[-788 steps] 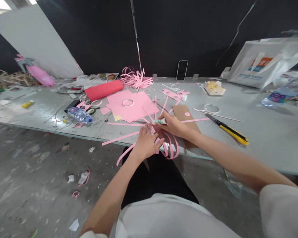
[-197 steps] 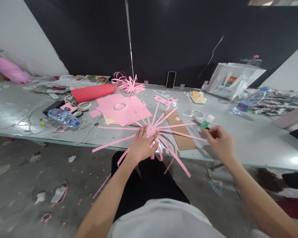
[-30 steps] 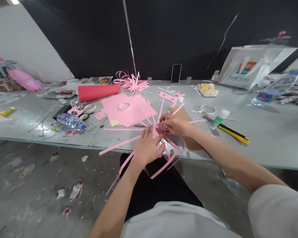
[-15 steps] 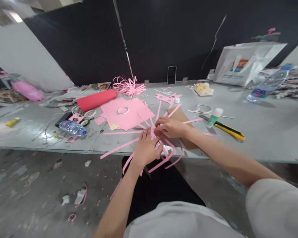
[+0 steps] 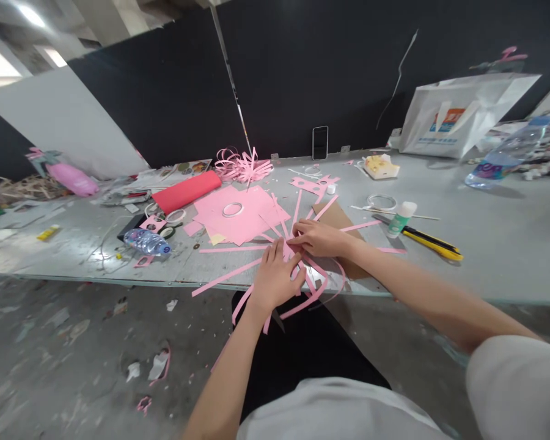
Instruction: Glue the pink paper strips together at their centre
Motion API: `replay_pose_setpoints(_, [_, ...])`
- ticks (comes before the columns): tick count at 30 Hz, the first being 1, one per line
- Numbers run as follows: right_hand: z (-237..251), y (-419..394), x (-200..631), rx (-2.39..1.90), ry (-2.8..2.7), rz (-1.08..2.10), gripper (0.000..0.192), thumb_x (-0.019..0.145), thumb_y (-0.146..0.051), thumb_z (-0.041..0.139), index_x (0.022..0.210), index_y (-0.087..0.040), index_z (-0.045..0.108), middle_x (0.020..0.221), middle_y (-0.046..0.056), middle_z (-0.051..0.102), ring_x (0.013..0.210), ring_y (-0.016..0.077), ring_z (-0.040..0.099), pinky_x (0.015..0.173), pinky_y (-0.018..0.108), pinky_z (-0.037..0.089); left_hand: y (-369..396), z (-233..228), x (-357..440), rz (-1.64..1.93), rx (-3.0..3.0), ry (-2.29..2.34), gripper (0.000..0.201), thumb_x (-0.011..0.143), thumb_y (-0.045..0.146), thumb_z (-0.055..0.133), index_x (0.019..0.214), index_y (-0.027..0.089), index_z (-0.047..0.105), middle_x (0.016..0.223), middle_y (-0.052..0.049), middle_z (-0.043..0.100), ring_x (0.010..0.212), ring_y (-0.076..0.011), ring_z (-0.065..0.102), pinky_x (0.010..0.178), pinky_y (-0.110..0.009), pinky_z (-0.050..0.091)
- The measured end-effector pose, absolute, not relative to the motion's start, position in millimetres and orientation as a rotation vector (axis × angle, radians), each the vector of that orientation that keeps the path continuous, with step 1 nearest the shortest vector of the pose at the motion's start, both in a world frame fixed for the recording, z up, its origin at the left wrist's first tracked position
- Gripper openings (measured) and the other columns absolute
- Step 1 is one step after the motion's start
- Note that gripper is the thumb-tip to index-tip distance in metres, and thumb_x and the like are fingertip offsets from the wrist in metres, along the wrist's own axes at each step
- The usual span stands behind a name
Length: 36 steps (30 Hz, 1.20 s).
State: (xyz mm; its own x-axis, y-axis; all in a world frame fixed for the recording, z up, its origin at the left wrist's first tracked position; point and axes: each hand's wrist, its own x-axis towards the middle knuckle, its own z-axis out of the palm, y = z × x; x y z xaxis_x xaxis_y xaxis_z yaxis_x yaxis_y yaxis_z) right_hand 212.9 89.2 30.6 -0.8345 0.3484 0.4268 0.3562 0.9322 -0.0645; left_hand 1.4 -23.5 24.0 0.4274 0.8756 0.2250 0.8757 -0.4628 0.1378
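Observation:
A star of long pink paper strips [image 5: 231, 271] fans out at the near edge of the grey table [image 5: 495, 244]. My left hand [image 5: 275, 278] lies flat on the hub of the star, fingers spread, pressing it down. My right hand [image 5: 318, 238] sits just beyond, with its fingertips pinching a strip end bent over onto the hub. Several looped strips curl under and to the right of my hands. A brown card sheet [image 5: 337, 215] lies beneath my right wrist. The green and white glue stick [image 5: 401, 219] stands to the right, apart from both hands.
A yellow utility knife [image 5: 433, 243] lies right of the glue stick. Pink sheets with a tape ring [image 5: 238, 214], a red paper roll [image 5: 186, 190], a water bottle [image 5: 146, 241], a finished pink strip flower [image 5: 245, 166], a phone [image 5: 319, 142] and a white bag [image 5: 458, 116] are on the table. Scraps litter the floor.
Earlier my right hand reached right near the glue stick, then came back to the hub. Over the last second both hands stay on the hub; the view has tilted slightly.

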Motion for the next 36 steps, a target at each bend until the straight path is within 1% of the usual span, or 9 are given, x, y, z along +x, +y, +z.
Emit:
replay_pose_setpoints(3, [31, 91, 214, -0.532, -2.634, 0.030, 0.036, 0.092, -0.002, 0.052, 0.101, -0.020, 0.083, 0.100, 0.011, 0.063, 0.095, 0.0249, 0.057, 0.082, 0.036, 0.046, -23, 24, 1, -0.416, -2.652, -1.627, 0.046, 0.109, 0.043, 0.052, 0.149, 0.029, 0.067, 0.173, -0.012, 0.042, 0.164, -0.0370, 0.031, 0.134, -0.059, 0.029])
replay_pose_setpoints(6, [34, 92, 215, -0.475, -2.631, 0.122, 0.039, 0.088, 0.001, 0.053, 0.099, -0.020, 0.084, 0.103, 0.011, 0.065, 0.097, 0.0243, 0.058, 0.082, 0.035, 0.047, -23, 24, 1, -0.403, -2.656, -1.627, 0.044, 0.108, 0.042, 0.052, 0.147, 0.028, 0.068, 0.173, -0.012, 0.042, 0.164, -0.0371, 0.032, 0.134, -0.059, 0.029])
replay_pose_setpoints(9, [34, 90, 215, -0.408, -2.641, 0.177, 0.043, 0.086, 0.002, 0.053, 0.105, -0.021, 0.085, 0.105, 0.011, 0.064, 0.098, 0.0234, 0.058, 0.084, 0.034, 0.048, -24, 25, 1, -0.397, -2.656, -1.632, 0.044, 0.109, 0.042, 0.053, 0.146, 0.027, 0.069, 0.172, -0.012, 0.043, 0.163, -0.0368, 0.034, 0.134, -0.059, 0.028])
replay_pose_setpoints(13, [31, 88, 211, -0.435, -2.656, 0.104, 0.041, 0.090, -0.003, 0.055, 0.112, -0.022, 0.084, 0.102, 0.010, 0.063, 0.093, 0.0234, 0.057, 0.082, 0.035, 0.047, -25, 27, 1, -0.400, -2.655, -1.624, 0.043, 0.109, 0.042, 0.053, 0.146, 0.028, 0.070, 0.172, -0.011, 0.044, 0.163, -0.0372, 0.034, 0.134, -0.058, 0.029])
replay_pose_setpoints(19, [35, 93, 216, -0.424, -2.612, 0.123, 0.042, 0.087, 0.001, 0.052, 0.100, -0.021, 0.085, 0.099, 0.010, 0.065, 0.094, 0.0231, 0.058, 0.079, 0.034, 0.047, -23, 24, 0, -0.393, -2.651, -1.623, 0.047, 0.108, 0.044, 0.053, 0.151, 0.028, 0.066, 0.174, -0.013, 0.040, 0.163, -0.0390, 0.033, 0.133, -0.059, 0.029])
replay_pose_setpoints(24, [35, 93, 219, -0.362, -2.631, 0.182, 0.048, 0.085, 0.001, 0.053, 0.113, -0.022, 0.084, 0.102, 0.010, 0.065, 0.096, 0.0225, 0.059, 0.083, 0.034, 0.049, -23, 24, 1, -0.401, -2.655, -1.630, 0.047, 0.109, 0.044, 0.053, 0.151, 0.029, 0.066, 0.173, -0.011, 0.041, 0.163, -0.0374, 0.034, 0.134, -0.059, 0.029])
replay_pose_setpoints(30, [29, 96, 217, -0.446, -2.664, 0.127, 0.047, 0.090, -0.002, 0.053, 0.119, -0.023, 0.083, 0.107, 0.011, 0.063, 0.099, 0.0241, 0.058, 0.084, 0.036, 0.049, -24, 27, 1, -0.400, -2.660, -1.615, 0.046, 0.110, 0.044, 0.051, 0.150, 0.028, 0.066, 0.172, -0.013, 0.043, 0.164, -0.0357, 0.034, 0.134, -0.058, 0.028])
replay_pose_setpoints(32, [29, 97, 217, -0.467, -2.656, 0.126, 0.047, 0.090, -0.001, 0.052, 0.117, -0.023, 0.084, 0.106, 0.011, 0.063, 0.099, 0.0243, 0.059, 0.084, 0.036, 0.049, -24, 26, 0, -0.402, -2.658, -1.617, 0.046, 0.109, 0.044, 0.051, 0.150, 0.028, 0.066, 0.172, -0.014, 0.042, 0.164, -0.0366, 0.033, 0.134, -0.058, 0.028])
replay_pose_setpoints(36, [29, 99, 217, -0.448, -2.625, 0.181, 0.043, 0.087, 0.002, 0.054, 0.103, -0.022, 0.086, 0.103, 0.010, 0.065, 0.098, 0.0234, 0.060, 0.082, 0.034, 0.049, -23, 25, 0, -0.397, -2.659, -1.640, 0.047, 0.109, 0.043, 0.052, 0.152, 0.031, 0.065, 0.173, -0.011, 0.042, 0.164, -0.0365, 0.033, 0.133, -0.059, 0.030])
